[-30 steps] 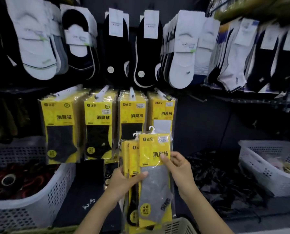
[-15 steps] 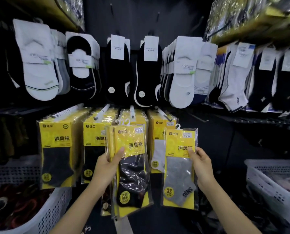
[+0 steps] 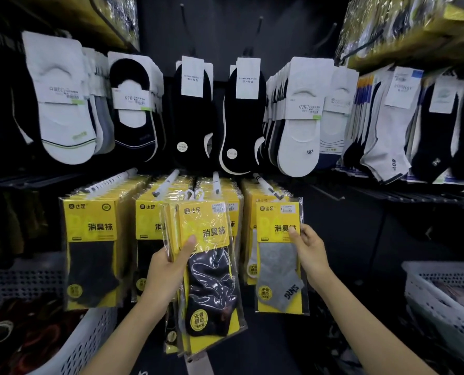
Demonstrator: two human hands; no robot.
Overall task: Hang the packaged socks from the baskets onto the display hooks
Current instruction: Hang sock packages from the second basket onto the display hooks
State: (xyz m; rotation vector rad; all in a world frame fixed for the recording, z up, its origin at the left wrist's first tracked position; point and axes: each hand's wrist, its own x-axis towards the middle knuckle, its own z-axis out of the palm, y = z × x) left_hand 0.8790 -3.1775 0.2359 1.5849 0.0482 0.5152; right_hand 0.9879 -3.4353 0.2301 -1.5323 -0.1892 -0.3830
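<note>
My left hand grips a stack of yellow sock packs, a black sock on the front one, their white hangers up near the third hook. My right hand pinches the right edge of a yellow pack with a grey sock, held at the tip of the fourth hook. Whether its hanger is on that hook is hidden. Yellow packs fill the row of hooks, the leftmost bunch hanging full.
A white perforated basket with dark red items sits at the lower left. Another white basket stands at the lower right. Rows of white and black socks hang above. Dark bare hooks jut out to the right.
Both hands rose from near the basket to the hook row. My right hand pulled the grey-sock pack off the stack and carried it right to the fourth hook.
</note>
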